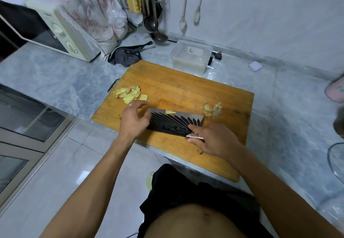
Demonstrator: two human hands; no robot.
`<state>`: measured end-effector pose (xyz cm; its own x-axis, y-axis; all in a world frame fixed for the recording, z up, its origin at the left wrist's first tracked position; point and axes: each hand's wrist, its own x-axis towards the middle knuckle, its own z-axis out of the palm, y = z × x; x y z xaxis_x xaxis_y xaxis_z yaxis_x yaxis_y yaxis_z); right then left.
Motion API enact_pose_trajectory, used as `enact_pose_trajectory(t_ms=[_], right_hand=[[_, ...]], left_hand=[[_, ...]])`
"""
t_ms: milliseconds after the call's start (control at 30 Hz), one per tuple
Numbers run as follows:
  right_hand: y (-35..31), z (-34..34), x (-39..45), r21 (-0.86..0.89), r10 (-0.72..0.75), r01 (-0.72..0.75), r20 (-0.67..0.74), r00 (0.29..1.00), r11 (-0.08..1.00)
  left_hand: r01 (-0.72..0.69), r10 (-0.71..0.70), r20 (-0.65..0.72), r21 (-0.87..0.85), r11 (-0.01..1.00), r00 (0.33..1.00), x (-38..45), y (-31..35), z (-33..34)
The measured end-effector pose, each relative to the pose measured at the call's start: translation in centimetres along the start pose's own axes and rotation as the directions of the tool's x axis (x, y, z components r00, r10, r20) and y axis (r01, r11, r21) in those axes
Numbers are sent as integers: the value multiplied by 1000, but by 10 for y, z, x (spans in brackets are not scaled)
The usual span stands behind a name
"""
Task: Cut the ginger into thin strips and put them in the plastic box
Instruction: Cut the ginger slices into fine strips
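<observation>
Right hand (210,141) grasps the cleaver (173,124) handle; left hand (133,120) fingers relaxed, touching the blade. Ginger slices (127,93) lie on the chopping board (186,89), one piece (170,112) on the blade. Plastic box (190,56) stands behind on the desk. Advice: stack slices flat, cut narrow, fingertips tucked.

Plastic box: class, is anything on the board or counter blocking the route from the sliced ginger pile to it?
Nothing visible. Bare cutting board lies between the sliced ginger and the plastic box, which stands just beyond the board's far edge; whether it is lidded is unclear.
</observation>
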<state>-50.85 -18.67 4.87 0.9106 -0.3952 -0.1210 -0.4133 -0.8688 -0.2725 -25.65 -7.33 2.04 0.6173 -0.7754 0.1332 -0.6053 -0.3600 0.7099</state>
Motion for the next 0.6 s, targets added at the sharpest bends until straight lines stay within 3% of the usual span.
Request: enact_pose_trajectory(t_ms=[67, 133, 200, 233, 400, 500, 600], right_hand=[[0, 4, -2, -95, -105, 97, -77, 991, 991], [-1, 10, -4, -175, -158, 138, -106, 982, 975], [-2, 13, -6, -210, -179, 148, -137, 974, 967], [-3, 13, -7, -213, -190, 156, -149, 970, 964], [-2, 18, -17, -133, -176, 150, -211, 962, 980], [-1, 19, -28, 32, 8, -5, -91, 996, 999], [2, 15, -37, 176, 202, -194, -27, 979, 965]], left_hand=[[-105, 88, 303, 40, 994, 949, 12, 9, 1], [-79, 28, 538, 72, 994, 843, 23, 19, 6], [13, -79, 640, 107, 994, 764, 32, 23, 10], [65, -102, 646, 81, 995, 757, 35, 23, 11], [149, -65, 503, -130, 980, 862, 38, 16, 17], [161, -114, 205, -227, 961, 972, 36, 8, 12], [163, -160, 31, -247, 955, 987, 29, -8, 3]])
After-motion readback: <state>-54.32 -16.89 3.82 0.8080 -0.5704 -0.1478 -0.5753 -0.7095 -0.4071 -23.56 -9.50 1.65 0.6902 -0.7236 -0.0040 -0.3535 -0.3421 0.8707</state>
